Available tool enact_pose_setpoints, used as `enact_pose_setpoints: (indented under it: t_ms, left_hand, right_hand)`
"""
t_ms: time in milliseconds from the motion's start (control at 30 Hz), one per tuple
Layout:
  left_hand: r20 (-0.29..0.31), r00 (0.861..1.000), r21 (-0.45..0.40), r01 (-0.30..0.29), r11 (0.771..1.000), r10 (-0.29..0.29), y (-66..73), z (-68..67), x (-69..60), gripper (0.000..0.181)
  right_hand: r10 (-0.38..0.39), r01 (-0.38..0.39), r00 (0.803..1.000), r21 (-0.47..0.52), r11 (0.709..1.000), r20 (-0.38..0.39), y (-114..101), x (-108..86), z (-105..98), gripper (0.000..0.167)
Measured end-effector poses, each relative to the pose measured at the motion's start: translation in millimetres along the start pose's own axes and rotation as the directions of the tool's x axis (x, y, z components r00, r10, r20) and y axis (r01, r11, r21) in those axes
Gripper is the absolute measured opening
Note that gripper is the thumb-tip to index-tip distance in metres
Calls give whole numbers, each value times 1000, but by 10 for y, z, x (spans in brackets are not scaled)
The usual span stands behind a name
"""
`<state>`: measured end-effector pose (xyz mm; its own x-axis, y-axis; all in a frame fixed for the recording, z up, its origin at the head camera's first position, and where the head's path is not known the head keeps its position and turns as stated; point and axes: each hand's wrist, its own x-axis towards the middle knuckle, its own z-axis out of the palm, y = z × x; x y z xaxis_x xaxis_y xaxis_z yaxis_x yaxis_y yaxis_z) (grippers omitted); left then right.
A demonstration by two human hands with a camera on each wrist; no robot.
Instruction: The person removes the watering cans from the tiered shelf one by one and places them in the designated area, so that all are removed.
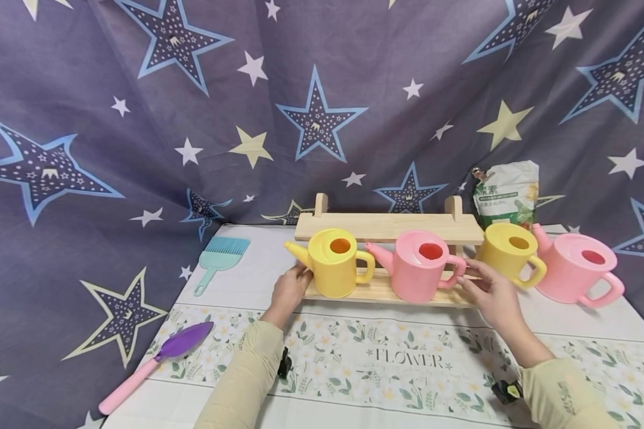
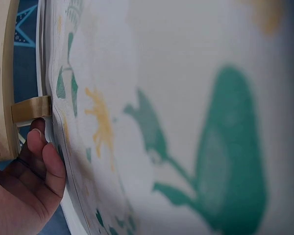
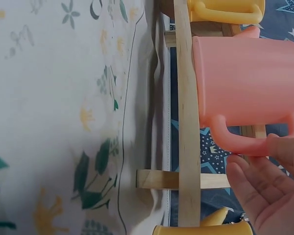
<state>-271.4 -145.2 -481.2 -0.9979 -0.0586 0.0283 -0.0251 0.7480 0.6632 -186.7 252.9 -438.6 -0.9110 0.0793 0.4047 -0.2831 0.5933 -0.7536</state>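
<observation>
A two-tier wooden shelf [image 1: 389,226] stands on the table, with a yellow watering can [image 1: 330,271] and a pink watering can [image 1: 413,274] on its lower board. At the left end of that board my left hand [image 1: 291,291] holds the wood, beside the yellow can. The left wrist view shows its curled fingers [image 2: 54,171] by the shelf's foot [image 2: 32,108]; the thumb is mostly hidden. My right hand [image 1: 491,295] pinches the pink can's handle [image 3: 237,142] between thumb and fingers. Both spouts point left in the head view.
Right of the shelf stand another yellow watering can [image 1: 507,253] and another pink one [image 1: 576,268]. Behind them is a clipped white-and-green bag [image 1: 507,196]. A teal brush [image 1: 222,259] and a purple trowel with a pink handle [image 1: 185,339] lie left. A star-patterned curtain [image 1: 322,47] hangs behind.
</observation>
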Motion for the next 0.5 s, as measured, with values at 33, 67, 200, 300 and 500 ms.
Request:
enact_pose_setpoints:
  t_ms: [33, 67, 200, 300, 500]
  left_hand:
    - [-2, 1000, 0, -2, 1000, 2, -1, 2, 0, 42]
    - [-3, 1000, 0, -3, 1000, 3, -3, 5, 2, 42]
    - [-14, 1000, 8, -18, 1000, 18, -15, 16, 8, 42]
    - [-16, 1000, 15, -27, 1000, 27, -21, 15, 7, 41]
    - [5, 1000, 10, -10, 1000, 10, -21, 6, 2, 43]
  right_hand:
    - [2, -2, 1000, -2, 1000, -1, 5, 0, 5, 37]
    - [2, -2, 1000, -3, 1000, -4, 9, 0, 9, 36]
    - [3, -4, 1000, -5, 1000, -10, 20, 2, 18, 34]
    - [9, -9, 1000, -2, 1000, -6, 17, 0, 18, 32]
    - [4, -4, 1000, 23, 1000, 14, 3, -17, 21, 28]
